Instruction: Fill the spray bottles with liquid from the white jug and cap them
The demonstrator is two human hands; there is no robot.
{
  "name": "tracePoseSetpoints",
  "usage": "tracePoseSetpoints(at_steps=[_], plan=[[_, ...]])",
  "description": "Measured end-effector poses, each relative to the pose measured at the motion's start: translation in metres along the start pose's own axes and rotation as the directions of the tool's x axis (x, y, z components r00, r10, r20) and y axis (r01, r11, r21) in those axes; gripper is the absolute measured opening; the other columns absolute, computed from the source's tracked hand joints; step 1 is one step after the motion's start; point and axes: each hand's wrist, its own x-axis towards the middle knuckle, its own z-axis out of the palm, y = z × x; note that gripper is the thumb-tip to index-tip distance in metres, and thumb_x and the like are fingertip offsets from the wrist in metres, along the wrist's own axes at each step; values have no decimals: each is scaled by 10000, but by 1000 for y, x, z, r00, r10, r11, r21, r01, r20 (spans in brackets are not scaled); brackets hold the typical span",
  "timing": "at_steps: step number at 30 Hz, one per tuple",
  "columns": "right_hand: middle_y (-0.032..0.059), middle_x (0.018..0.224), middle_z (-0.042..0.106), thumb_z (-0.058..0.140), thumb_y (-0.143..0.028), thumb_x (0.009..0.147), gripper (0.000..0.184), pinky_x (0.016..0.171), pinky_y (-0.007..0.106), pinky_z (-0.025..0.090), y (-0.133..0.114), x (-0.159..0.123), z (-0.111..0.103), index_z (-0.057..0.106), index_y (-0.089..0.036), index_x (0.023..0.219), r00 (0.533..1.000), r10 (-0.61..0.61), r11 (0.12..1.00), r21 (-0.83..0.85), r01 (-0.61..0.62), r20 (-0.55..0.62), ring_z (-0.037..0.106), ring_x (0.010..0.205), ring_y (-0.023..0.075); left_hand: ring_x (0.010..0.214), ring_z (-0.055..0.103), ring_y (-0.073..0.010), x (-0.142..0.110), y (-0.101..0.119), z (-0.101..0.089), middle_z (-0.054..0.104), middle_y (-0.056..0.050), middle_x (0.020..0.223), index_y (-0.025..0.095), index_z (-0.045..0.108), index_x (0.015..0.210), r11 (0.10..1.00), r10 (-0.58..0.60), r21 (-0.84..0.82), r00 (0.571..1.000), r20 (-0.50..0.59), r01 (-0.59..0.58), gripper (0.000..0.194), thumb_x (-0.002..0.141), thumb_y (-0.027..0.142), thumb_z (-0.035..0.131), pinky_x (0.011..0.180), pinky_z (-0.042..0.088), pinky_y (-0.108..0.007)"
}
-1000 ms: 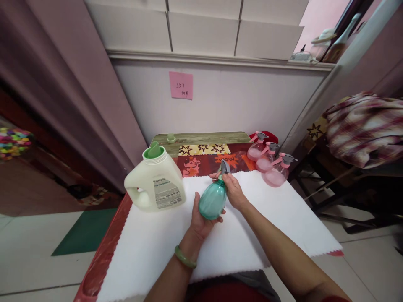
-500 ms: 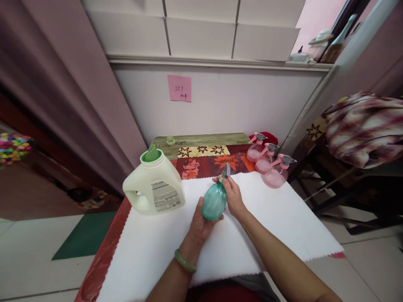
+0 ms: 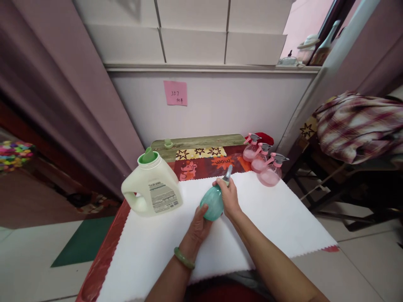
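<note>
A teal spray bottle (image 3: 212, 204) with a grey trigger head is held tilted above the white cloth (image 3: 151, 251). My left hand (image 3: 199, 224), below a green bangle (image 3: 184, 258), cups the bottle's base. My right hand (image 3: 229, 195) is closed around the neck and spray head, hiding most of the collar. To the left stands a large pale detergent jug (image 3: 153, 184), its cap off and a green spout showing in the mouth. Three pink spray bottles (image 3: 269, 174) stand in a row at the right.
A small green cap (image 3: 168, 143) sits on the wood-patterned back strip of the table. Behind it, a pink note (image 3: 175, 93) is stuck to the white wall. Plaid fabric (image 3: 359, 126) lies piled on the right, and a purple curtain (image 3: 78, 84) hangs at left.
My right hand has shifted its grip on the neck and spray head, and the head has turned. My left thumb now lies over the bottle's lower side. The whole view has shifted slightly.
</note>
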Motion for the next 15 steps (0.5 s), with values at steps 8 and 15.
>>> tracePoseSetpoints(at_steps=[8, 15], plan=[[26, 845, 747, 785, -538, 764, 381, 741, 324, 506, -10, -3, -2, 664, -224, 943, 985, 49, 996, 72, -61, 165, 668, 817, 213, 1096, 703, -273, 0, 2, -4, 742, -109, 1244, 192, 621, 1344, 999, -42, 14, 999, 19, 42, 592, 821, 400, 802, 884, 607, -405], [63, 974, 783, 553, -725, 880, 531, 892, 397, 539, -7, -7, -7, 710, -230, 993, 952, 5, 971, 228, -78, 306, 708, 982, 273, 941, 740, -312, -4, 9, -7, 766, -152, 1107, 160, 542, 1428, 995, -96, 24, 995, 39, 95, 645, 886, 467, 709, 569, 633, -367]])
